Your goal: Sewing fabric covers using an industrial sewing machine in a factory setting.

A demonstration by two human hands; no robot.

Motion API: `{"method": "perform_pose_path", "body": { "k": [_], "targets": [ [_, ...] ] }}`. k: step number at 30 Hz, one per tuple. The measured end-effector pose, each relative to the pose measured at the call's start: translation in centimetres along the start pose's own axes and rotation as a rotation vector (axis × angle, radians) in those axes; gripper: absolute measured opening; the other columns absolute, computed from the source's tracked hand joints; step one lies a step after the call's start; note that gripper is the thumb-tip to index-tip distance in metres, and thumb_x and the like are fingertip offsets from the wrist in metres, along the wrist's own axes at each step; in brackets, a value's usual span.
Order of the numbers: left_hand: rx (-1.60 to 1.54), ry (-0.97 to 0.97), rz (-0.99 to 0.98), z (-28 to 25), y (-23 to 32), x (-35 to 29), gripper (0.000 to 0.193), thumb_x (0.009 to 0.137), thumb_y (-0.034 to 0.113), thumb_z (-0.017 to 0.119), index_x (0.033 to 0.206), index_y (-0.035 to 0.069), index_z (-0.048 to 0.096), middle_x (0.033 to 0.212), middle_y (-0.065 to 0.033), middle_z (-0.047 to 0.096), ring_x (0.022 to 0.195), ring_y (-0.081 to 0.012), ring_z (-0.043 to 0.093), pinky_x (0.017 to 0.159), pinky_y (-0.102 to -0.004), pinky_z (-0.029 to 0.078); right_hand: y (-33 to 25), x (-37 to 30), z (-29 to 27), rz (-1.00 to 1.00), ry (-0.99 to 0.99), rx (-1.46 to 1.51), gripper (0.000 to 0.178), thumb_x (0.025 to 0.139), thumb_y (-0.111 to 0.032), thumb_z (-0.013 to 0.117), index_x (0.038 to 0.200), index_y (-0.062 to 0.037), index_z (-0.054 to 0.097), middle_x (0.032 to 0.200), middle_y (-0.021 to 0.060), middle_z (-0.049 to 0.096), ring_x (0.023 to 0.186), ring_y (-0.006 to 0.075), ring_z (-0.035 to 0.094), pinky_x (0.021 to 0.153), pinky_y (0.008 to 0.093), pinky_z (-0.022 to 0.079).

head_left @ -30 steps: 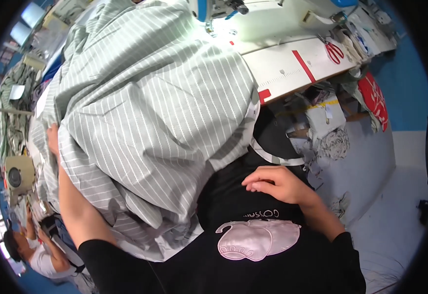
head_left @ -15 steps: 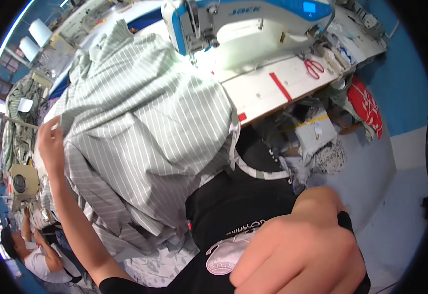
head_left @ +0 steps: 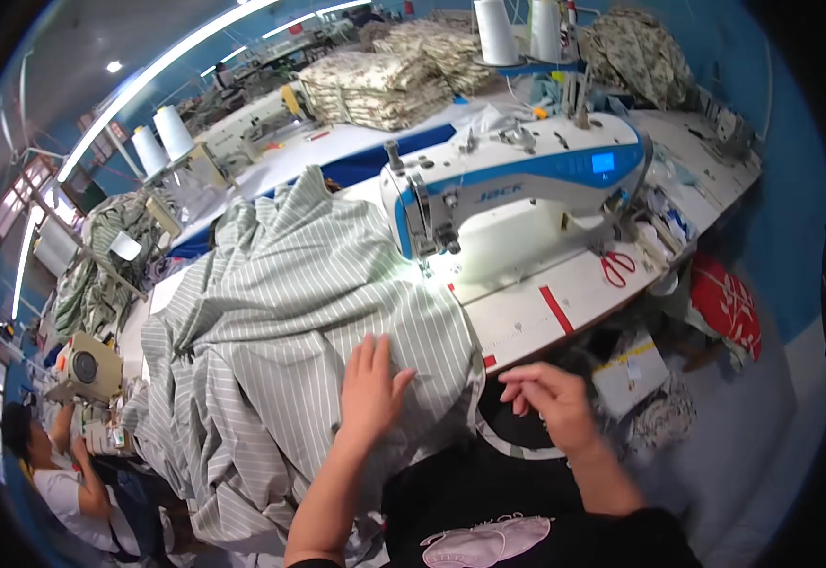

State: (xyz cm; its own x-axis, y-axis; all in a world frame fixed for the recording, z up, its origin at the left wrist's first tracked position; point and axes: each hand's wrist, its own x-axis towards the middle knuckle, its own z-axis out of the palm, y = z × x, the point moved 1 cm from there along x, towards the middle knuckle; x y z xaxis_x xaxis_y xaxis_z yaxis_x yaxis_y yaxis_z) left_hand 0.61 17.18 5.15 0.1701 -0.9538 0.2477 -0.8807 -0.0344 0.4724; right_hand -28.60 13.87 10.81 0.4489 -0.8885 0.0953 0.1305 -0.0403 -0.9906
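Blue walls [head_left: 791, 189], long ceiling strip lights [head_left: 176, 57] (very bright), white worktables [head_left: 564, 303] and a pale floor [head_left: 773, 454]

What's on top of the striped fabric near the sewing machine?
The left hand lies flat on the striped fabric, fingers spread. Nothing else sits on it. The fabric covers the table left of the sewing machine, so whatever is underneath is hidden. The right hand hovers beside it.

Table top [head_left: 527, 322] largely hidden beneath heaped striped fabric [head_left: 281, 322].
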Motion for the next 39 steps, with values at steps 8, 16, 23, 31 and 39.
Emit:
{"method": "perform_pose_path", "body": {
  "k": [8,16,23,31,39],
  "targets": [
    [-0.090,0.099,0.117,-2.9,-8.6,2.1,0.047,0.095,0.016,0.067,0.138,0.001,0.055,0.148,-0.0204,0.052,0.137,-0.0372,0.049,0.114,-0.0416,0.040,15.7,-0.1,2.0,0.304,-0.259,0.245,0.035,0.100,-0.018,0.064,0.131,-0.0025,0.060,0.114,0.0105,0.072,0.101,0.0190,0.067,0.088,0.0348,0.052],
    [-0.552,0.120,-0.136,-3.1,-6.3,-0.4,0.038,0.101,0.025,0.062,0.125,-0.005,0.064,0.131,-0.0176,0.064,0.112,-0.0261,0.065,0.096,-0.0345,0.052,-0.4,-4.0,10.8,-0.506,-0.716,-0.687,0.019,0.095,-0.022,0.065,0.096,-0.0036,0.059,0.090,0.0134,0.069,0.092,0.0320,0.067,0.085,0.0397,0.052],
    [-1.632,-0.511,-0.488,-5.8,3.7,-3.6,0.038,0.103,0.020,0.057,0.131,-0.007,0.058,0.102,-0.0139,0.070,0.081,-0.0124,0.064,0.072,-0.0251,0.051,-0.4,-8.5,18.0,-0.646,-1.156,-0.280,0.027,0.097,-0.029,0.060,0.094,-0.0017,0.060,0.088,0.0157,0.066,0.089,0.0356,0.065,0.087,0.0426,0.050],
    [-1.307,-0.160,-0.532,-7.1,-0.7,-10.9,0.022,0.099,0.011,0.060,0.117,-0.003,0.063,0.084,-0.0066,0.068,0.063,-0.0066,0.055,0.057,-0.0199,0.040,10.9,-4.7,6.1,0.148,-0.418,-0.277,0.029,0.097,-0.012,0.065,0.124,-0.0027,0.064,0.113,0.0113,0.068,0.100,0.0206,0.066,0.084,0.0341,0.054],
    [-1.298,-0.097,-0.519,-5.6,2.3,-11.5,0.018,0.101,0.012,0.060,0.112,-0.001,0.064,0.083,-0.0058,0.068,0.062,-0.0068,0.055,0.057,-0.0199,0.041,18.5,2.0,6.7,0.061,0.093,-0.312,0.029,0.094,-0.006,0.067,0.122,-0.0019,0.065,0.113,0.0078,0.071,0.096,0.0169,0.066,0.087,0.0321,0.053]
  ]
}}
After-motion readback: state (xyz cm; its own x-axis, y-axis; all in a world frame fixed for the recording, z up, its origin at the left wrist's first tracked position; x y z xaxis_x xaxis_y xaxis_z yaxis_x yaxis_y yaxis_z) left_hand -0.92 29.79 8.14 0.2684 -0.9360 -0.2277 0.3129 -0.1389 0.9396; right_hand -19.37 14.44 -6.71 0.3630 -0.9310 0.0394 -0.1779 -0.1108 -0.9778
